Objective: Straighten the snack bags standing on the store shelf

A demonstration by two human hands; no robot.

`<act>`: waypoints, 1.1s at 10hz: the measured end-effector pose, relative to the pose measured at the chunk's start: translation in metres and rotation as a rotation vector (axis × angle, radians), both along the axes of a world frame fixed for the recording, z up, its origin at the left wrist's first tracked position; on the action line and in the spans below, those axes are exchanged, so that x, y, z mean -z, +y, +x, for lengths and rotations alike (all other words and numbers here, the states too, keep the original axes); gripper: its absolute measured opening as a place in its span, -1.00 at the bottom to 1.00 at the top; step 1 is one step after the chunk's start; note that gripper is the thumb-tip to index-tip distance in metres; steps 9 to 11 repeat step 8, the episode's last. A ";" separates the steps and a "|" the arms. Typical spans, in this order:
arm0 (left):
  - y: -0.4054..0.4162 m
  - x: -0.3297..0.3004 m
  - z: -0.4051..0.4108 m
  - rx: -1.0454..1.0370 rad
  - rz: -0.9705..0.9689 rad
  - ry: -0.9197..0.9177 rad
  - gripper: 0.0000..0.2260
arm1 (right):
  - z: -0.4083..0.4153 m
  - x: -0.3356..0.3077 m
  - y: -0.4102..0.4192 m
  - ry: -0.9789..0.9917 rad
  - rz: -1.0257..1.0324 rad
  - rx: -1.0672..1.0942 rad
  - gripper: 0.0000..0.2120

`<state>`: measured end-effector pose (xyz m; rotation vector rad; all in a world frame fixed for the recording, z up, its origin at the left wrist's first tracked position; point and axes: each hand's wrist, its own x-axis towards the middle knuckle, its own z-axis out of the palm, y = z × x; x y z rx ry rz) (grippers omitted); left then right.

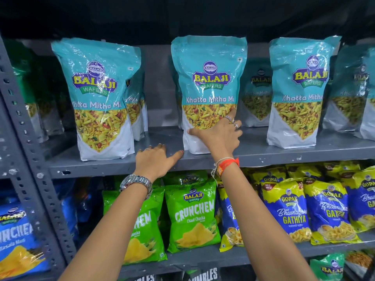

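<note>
Three teal Balaji Khatta Mitha Mix bags stand in the front row of a grey metal shelf (263, 154). The left bag (97, 98) leans a little to the right. The middle bag (209, 84) stands upright, and my right hand (220, 132) holds its lower right part, thumb across the front and fingers around the side. The right bag (298, 92) stands apart and tilts slightly. My left hand (156, 161) rests palm down on the shelf edge between the left and middle bags, fingers apart, holding nothing. More of the same bags stand behind.
A perforated grey upright (26, 151) frames the shelf at left. On the shelf below stand green Crunchem bags (192, 216), blue and yellow Gopal Gathiya bags (292, 211) and a blue Crunchem bag (18, 236). Bare shelf shows between the teal bags.
</note>
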<state>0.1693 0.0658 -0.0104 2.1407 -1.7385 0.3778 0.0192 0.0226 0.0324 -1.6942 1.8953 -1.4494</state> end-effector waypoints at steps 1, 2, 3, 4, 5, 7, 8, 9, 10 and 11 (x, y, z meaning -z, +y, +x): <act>0.001 0.000 -0.001 0.002 0.001 0.002 -0.38 | -0.001 0.000 0.001 -0.002 -0.002 0.000 0.32; 0.002 0.000 -0.001 0.000 0.003 0.006 -0.38 | 0.000 0.001 0.001 0.000 0.001 -0.002 0.32; 0.002 0.000 -0.001 -0.002 0.000 -0.001 -0.38 | 0.000 0.001 0.001 0.001 0.003 0.002 0.32; 0.003 0.000 -0.002 0.003 -0.002 0.001 -0.39 | 0.001 0.001 0.000 0.017 0.015 0.008 0.31; 0.005 -0.002 -0.003 0.004 -0.005 -0.001 -0.40 | 0.001 0.001 0.000 0.025 0.020 0.009 0.31; 0.008 -0.002 -0.006 0.007 -0.001 0.002 -0.41 | 0.003 0.005 0.004 -0.016 -0.004 -0.003 0.34; 0.003 -0.001 -0.004 -0.001 0.014 0.041 -0.37 | 0.001 0.007 0.006 -0.067 -0.097 0.018 0.33; 0.003 -0.001 -0.004 -0.001 0.014 0.041 -0.37 | 0.001 0.007 0.006 -0.067 -0.097 0.018 0.33; 0.003 -0.001 -0.004 -0.001 0.014 0.041 -0.37 | 0.001 0.007 0.006 -0.067 -0.097 0.018 0.33; 0.003 -0.001 -0.004 -0.001 0.014 0.041 -0.37 | 0.001 0.007 0.006 -0.067 -0.097 0.018 0.33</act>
